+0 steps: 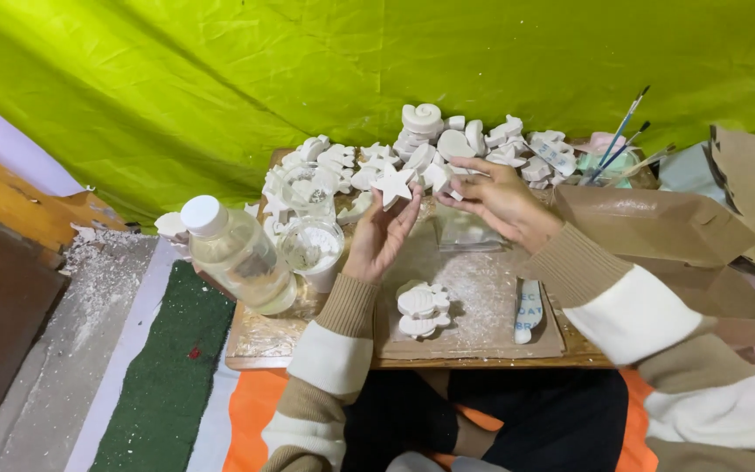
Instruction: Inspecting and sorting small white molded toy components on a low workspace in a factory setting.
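My left hand [382,236] holds up a white plaster star [394,184] by its lower edge, above a low wooden board [482,336]. My right hand [500,199] is just right of the star, fingers pinched on a small white piece [454,189] close to the star's tip. On the board below my hands lie two white plaster fish-like shapes [422,309] in a dusting of white powder. A white flat tool [528,310] lies to their right.
A heap of white plaster figures [434,149] covers the back of the board. A clear bottle with a white cap [238,253] and clear cups [312,246] stand at left. Brushes [618,144] and brown cardboard boxes [657,232] are at right. A green sheet hangs behind.
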